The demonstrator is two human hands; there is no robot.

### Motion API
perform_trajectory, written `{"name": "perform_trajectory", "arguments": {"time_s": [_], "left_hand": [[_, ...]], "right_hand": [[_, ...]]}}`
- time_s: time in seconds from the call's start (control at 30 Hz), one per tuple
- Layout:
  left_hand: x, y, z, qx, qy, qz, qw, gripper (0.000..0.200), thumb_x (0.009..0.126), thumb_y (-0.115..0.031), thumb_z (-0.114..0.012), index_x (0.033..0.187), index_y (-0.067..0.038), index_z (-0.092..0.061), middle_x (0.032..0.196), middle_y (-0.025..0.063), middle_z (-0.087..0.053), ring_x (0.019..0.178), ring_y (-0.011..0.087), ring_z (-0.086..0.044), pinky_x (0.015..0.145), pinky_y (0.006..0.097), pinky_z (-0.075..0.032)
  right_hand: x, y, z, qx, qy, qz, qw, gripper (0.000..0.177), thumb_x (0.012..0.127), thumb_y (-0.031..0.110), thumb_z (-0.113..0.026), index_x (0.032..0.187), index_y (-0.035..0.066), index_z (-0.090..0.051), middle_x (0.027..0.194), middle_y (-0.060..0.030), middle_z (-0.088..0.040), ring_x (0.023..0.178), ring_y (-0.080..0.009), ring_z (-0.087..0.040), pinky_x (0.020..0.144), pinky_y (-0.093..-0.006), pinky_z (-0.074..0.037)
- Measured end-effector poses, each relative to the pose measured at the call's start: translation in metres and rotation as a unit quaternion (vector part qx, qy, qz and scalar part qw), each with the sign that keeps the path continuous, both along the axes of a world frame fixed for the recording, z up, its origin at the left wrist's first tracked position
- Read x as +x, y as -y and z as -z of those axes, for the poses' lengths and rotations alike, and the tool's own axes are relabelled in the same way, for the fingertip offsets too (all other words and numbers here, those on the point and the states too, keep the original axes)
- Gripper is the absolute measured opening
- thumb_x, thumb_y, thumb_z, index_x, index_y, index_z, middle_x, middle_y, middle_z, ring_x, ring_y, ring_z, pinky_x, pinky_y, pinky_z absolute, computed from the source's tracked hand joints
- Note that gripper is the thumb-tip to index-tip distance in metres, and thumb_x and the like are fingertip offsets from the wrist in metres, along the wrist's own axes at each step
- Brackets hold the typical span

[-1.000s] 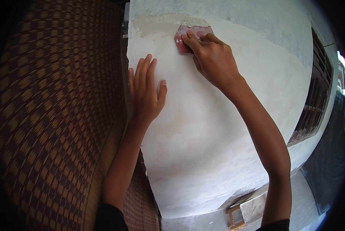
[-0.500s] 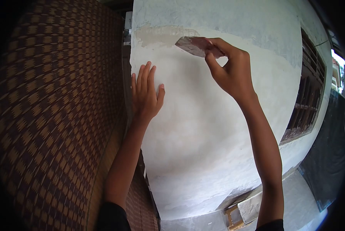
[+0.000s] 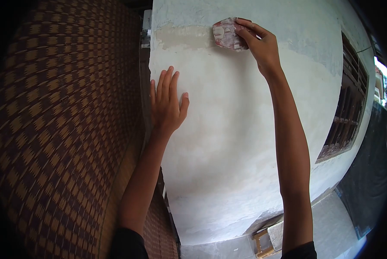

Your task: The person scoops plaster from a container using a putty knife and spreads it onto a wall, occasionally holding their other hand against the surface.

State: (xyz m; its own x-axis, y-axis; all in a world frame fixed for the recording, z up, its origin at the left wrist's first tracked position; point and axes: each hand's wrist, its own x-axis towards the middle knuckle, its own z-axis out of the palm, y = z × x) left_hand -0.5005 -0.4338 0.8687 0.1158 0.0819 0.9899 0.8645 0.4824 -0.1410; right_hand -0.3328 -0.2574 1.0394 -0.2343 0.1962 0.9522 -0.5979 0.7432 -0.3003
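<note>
**Scraper pinched in right hand, left hand on wall**

Right hand: raised high, thumb and fingers pinching the scraper by its right-hand edge. Scraper is a flat reddish plate, angular outline, wide face toward me, pale paste caked in ridges across it. It sits at the right end of a beige patch near the top of the wall. Can't tell if its far edge touches the surface.

Left hand: spread, palm to the wall close to its left edge, below the beige patch. Fingers point up, slightly apart, thumb out to the right. Nothing in it. Palm itself is hidden from me, so can't tell how hard it presses.

Wall: smooth off-white through the middle, bluish and patchier along the top right. Soft shadow runs down it, left of my right forearm.

Around: woven mat, brown and tan check, fills the left side. Barred window in the wall at right, dark sheet beyond it. Low down by my right forearm, a wooden frame with a pale board near the grey floor. Dark sleeves on both my arms.
</note>
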Motion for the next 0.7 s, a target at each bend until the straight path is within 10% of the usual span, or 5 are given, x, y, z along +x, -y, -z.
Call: {"name": "perform_trajectory", "arguments": {"time_s": [0.7], "left_hand": [[0.001,0.001,-0.001,-0.006,-0.002,-0.008,1.0,0.058,0.092,-0.019,-0.054,0.145,-0.001,-0.036,0.153,0.0163,-0.035,0.144,0.034,-0.03,0.117,0.0565,-0.018]], "right_hand": [[-0.021,0.03,-0.007,0.045,-0.012,0.173,0.984,0.043,0.089,0.03,-0.07,0.115,-0.003,-0.062,0.094,-0.0136,-0.07,0.084,-0.017,-0.066,0.077,-0.0303,-0.052]]}}
